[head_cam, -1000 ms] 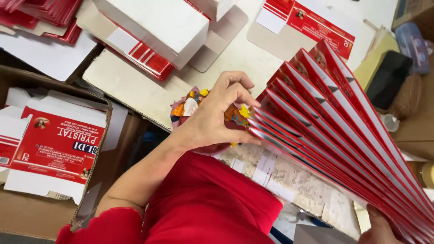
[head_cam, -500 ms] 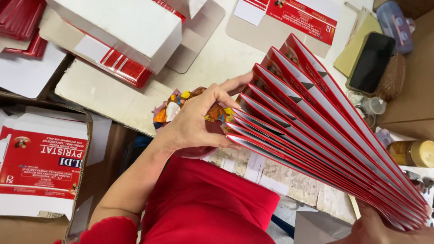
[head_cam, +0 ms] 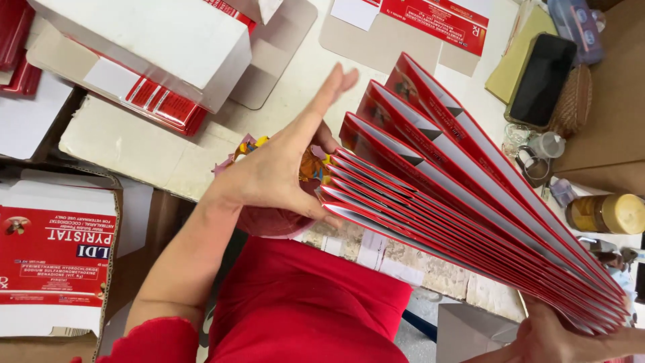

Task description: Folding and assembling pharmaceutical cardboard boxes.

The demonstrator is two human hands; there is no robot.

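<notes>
Grip, left hand (head_cam: 282, 178): open, fingers stretched up and away, thumb (head_cam: 316, 214) pressed on the near edge of the lowest carton blanks; nothing closed around, contact by thumb tip and palm side only.
Grip, right hand (head_cam: 564, 339): at bottom right of frame, mostly cut off; holds the pinched end of the fan from beneath, but how far the fingers close can't be told.

Item: stack of flat carton blanks (head_cam: 470, 202), fanned.
- Position: held in the air above the counter (head_cam: 302, 74), between both hands, not resting on it.
- Long axis: runs from the spread free ends at upper left, next to left hand, down to the gathered end at lower right, in right hand.
- Direction from grip: lies right of left hand, touching it; up and left of right hand.
- Nearer hand: left is nearer the loose ends; right carries the bundle.
- Look: red printed faces, white insides, thin edges, approx. a dozen or more sheets; top three splayed wider apart, lower ones tight together.

Nearby: folded white-and-red box (head_cam: 154, 47) at upper left on counter; dark phone (head_cam: 543, 79) upper right; small jar w/ yellow lid (head_cam: 608, 214) at right.
</notes>
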